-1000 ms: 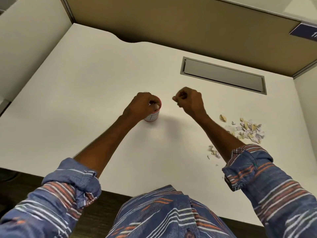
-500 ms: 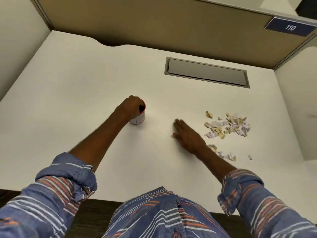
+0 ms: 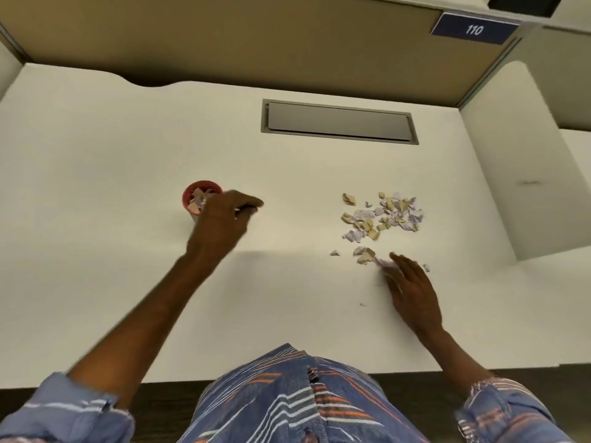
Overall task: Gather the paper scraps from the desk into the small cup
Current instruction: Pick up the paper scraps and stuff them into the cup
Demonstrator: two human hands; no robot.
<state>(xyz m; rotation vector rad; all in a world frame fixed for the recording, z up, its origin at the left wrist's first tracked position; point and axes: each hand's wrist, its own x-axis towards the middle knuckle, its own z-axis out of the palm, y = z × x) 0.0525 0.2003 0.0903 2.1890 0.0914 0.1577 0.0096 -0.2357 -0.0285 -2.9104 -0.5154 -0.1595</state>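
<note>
The small cup (image 3: pixel 192 194) has a red rim and stands upright left of the desk's middle, with several scraps inside. My left hand (image 3: pixel 224 222) hovers just right of it, off the cup, its fingers pointing right and loosely apart; it is blurred. The main pile of paper scraps (image 3: pixel 385 215), cream and pale purple, lies to the right. A smaller group of scraps (image 3: pixel 364 255) sits nearer to me. My right hand (image 3: pixel 412 292) lies flat and open on the desk, its fingertips touching the pale scraps at the edge of that group.
A grey hatch cover (image 3: pixel 339 121) is set into the white desk (image 3: pixel 96 187) behind the scraps. A tan partition (image 3: pixel 224 43) closes the back, and a white side panel (image 3: pixel 511 171) stands at the right. The desk's front edge (image 3: pixel 160 383) runs just before my shirt.
My left hand has let go of the cup and shifted right of it. My right hand has slid right from mid-desk to the near scraps. The view has turned rightward.
</note>
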